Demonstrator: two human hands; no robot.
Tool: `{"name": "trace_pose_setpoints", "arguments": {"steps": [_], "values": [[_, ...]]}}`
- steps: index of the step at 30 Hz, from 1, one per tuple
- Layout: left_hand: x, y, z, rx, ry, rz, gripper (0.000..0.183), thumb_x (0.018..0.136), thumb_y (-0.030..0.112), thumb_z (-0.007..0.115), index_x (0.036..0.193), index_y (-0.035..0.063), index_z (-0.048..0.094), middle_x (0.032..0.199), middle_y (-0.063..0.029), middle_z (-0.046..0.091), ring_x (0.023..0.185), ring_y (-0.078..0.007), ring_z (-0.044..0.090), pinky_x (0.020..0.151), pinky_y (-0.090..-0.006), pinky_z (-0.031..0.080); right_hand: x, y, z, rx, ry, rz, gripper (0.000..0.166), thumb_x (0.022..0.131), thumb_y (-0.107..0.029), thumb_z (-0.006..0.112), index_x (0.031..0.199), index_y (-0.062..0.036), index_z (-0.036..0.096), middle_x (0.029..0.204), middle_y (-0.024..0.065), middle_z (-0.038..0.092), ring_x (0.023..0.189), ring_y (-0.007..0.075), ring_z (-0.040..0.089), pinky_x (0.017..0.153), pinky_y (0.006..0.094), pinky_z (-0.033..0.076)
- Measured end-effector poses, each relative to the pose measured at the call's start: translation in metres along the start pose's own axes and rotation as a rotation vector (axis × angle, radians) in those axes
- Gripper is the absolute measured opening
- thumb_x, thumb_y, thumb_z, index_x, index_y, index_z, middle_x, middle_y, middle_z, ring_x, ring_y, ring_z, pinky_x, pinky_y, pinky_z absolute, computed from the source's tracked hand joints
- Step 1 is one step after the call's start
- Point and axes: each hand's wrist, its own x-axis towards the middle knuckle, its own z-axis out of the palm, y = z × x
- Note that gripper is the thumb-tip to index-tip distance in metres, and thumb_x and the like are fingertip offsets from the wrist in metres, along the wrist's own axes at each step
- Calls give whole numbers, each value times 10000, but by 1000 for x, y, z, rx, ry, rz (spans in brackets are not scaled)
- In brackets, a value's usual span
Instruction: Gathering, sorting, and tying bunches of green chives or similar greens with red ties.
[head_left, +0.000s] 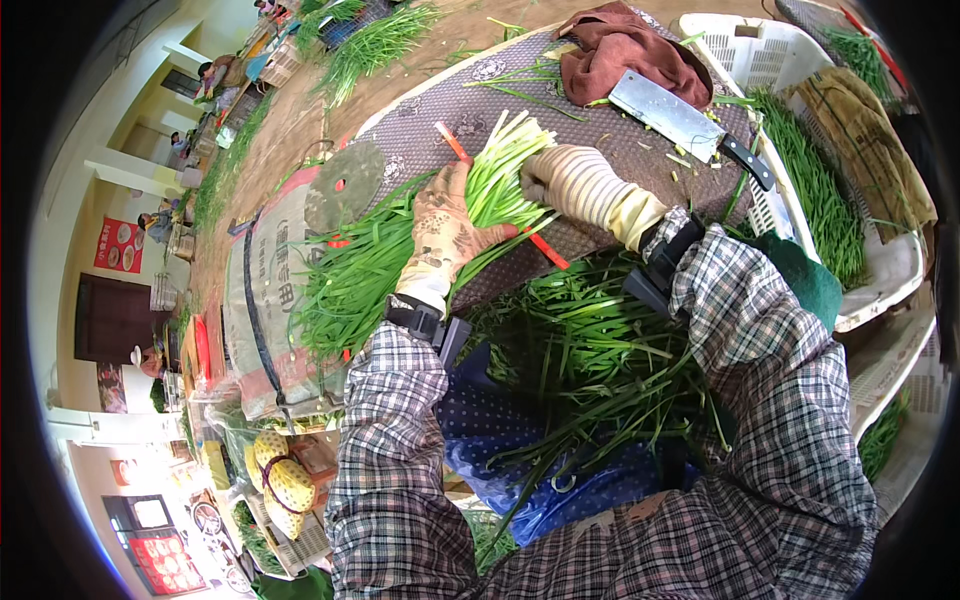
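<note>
A thick bunch of green leafy stalks with pale cut ends (510, 161) lies on a patterned cloth-covered surface (427, 97). My left hand (450, 217), in a stained glove, rests across the bunch with its fingers and thumb spread around it. At the pale ends is my right hand (574, 180), in a striped glove, its fingers curled; whether it grips any stalks is hidden. A red strip (549, 249) passes under the bunch, its other end showing beyond my left hand. More loose green stalks (600, 322) lie on a blue dotted apron (495, 435) over my lap.
A cleaver (667, 116) lies near a brown cloth (630, 49), with cut bits around it. White plastic crates (892, 281) holding greens stand at the right. A round grey disc (345, 187) and a printed sack (251, 300) are at the left. Several people sit farther off.
</note>
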Motion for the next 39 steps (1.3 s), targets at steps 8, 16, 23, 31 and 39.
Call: {"name": "trace_pose_setpoints", "arguments": {"steps": [8, 16, 23, 31, 39], "values": [[-1, -8, 0, -112, -16, -39, 1132, 526, 667, 754, 1354, 11, 347, 1279, -228, 479, 1189, -380, 451, 1012, -458, 344, 4, 2, -17, -237, 174, 236, 162, 767, -184, 597, 767, -43, 676, 767, 195, 645, 762, 351, 642, 673, 431, 511], [3, -1, -2, -226, -12, -9, 1129, 481, 655, 780, 1332, 30, 382, 1250, -197, 513, 1175, -355, 474, 1010, -446, 348, -113, 39, -202, 192, 765, 662, 156, 884, -145, 623, 1024, -81, 652, 922, 34, 664, 805, 114, 590, 698, 203, 481], [4, 3, -18, -105, -153, -31, 1213, 472, 682, 766, 1394, 44, 305, 1354, -175, 421, 1266, -334, 383, 1060, -454, 287, -230, -64, -202, 431, -58, 497, 320, 874, -161, 615, 1173, -54, 574, 932, 91, 664, 863, 191, 648, 792, 290, 536], [21, 38, -46, 230, -475, -203, 1296, 492, 581, 813, 1436, -21, 160, 1423, -195, 335, 1339, -331, 296, 1109, -486, 200, -102, -72, -18, 40, -153, 356, 293, 805, -219, 672, 1066, -102, 612, 760, 152, 638, 723, 334, 622, 656, 402, 498], [-2, 51, -6, 244, -208, -221, 1317, 441, 590, 825, 1412, -20, 179, 1383, -205, 319, 1313, -344, 302, 1072, -561, 215, -30, -53, 2, 348, 77, 186, 166, 840, -224, 626, 880, -69, 670, 705, 133, 635, 684, 249, 641, 605, 351, 490]]}}
